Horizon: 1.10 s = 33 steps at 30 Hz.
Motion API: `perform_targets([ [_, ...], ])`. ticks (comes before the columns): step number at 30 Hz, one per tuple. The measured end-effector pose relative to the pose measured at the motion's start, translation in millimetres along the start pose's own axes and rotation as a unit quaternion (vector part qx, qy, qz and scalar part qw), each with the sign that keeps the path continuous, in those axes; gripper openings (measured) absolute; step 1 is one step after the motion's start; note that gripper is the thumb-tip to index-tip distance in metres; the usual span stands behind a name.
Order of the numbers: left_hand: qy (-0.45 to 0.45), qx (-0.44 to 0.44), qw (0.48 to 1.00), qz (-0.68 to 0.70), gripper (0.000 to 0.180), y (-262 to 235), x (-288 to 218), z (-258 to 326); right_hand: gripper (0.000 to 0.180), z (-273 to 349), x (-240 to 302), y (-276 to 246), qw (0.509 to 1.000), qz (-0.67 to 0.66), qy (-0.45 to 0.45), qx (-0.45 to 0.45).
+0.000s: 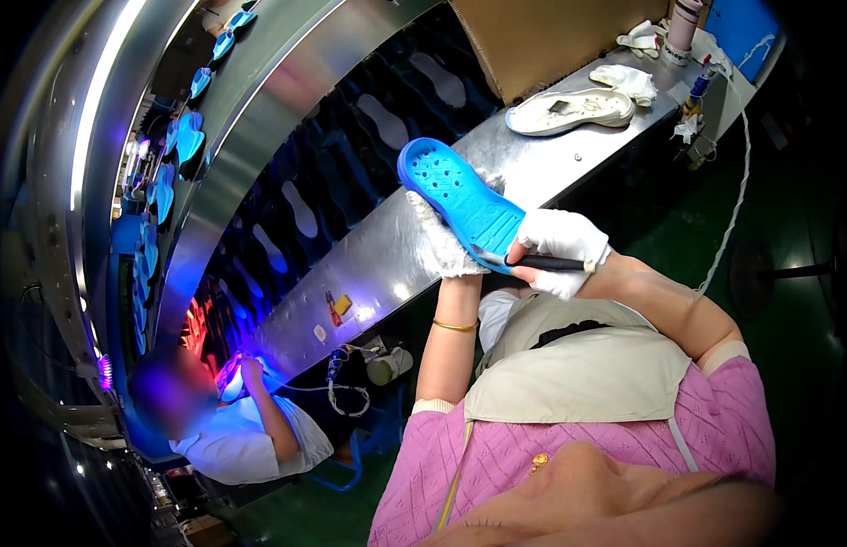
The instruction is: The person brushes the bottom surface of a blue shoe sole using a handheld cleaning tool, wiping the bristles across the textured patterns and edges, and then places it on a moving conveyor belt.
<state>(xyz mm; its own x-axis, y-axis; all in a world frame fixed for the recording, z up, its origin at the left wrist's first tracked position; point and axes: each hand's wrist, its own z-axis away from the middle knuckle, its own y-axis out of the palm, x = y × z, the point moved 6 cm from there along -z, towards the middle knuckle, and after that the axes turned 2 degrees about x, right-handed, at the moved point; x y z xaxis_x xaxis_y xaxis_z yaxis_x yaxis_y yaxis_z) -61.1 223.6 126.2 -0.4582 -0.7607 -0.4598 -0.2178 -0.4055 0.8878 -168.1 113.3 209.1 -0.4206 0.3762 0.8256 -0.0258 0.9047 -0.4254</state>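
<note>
My left hand (443, 244), in a worn whitish glove, supports a bright blue shoe sole (473, 199) from below and along its edge. The sole's hollow inner side faces up, with rows of small pits at the far end. My right hand (562, 239), in a white glove with bare fingertips, pinches a slim tool with a black handle (553, 263). Its thin tip meets the sole's near edge; what kind of tip it is I cannot make out. Beyond my hands, a white shoe sole (569, 111) lies on the metal bench (350, 264).
White gloves (626, 82) and a pink bottle (684, 27) stand at the bench's far right, beside a cardboard sheet (560, 41). Behind the bench, a dark conveyor carries pale insoles (383, 121). Blue soles (188, 137) line a rack at left. A co-worker (250, 438) sits at lower left.
</note>
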Motion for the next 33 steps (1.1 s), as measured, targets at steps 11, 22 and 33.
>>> perform_targets([
  [11,-0.022,0.075,0.987,0.139,0.085,19.3,21.2,18.3,0.009,-12.3,-30.4,-30.6,0.977,-0.174,0.097,-0.073],
  [22,0.077,-0.044,0.993,-0.074,0.082,24.1,7.2,12.0,0.011,-1.3,-21.2,-6.2,0.980,-0.165,0.082,-0.076],
  [33,0.064,-0.008,0.997,0.044,0.072,31.1,-5.5,3.0,0.007,-3.6,4.7,-7.3,0.997,-0.021,-0.065,-0.021],
])
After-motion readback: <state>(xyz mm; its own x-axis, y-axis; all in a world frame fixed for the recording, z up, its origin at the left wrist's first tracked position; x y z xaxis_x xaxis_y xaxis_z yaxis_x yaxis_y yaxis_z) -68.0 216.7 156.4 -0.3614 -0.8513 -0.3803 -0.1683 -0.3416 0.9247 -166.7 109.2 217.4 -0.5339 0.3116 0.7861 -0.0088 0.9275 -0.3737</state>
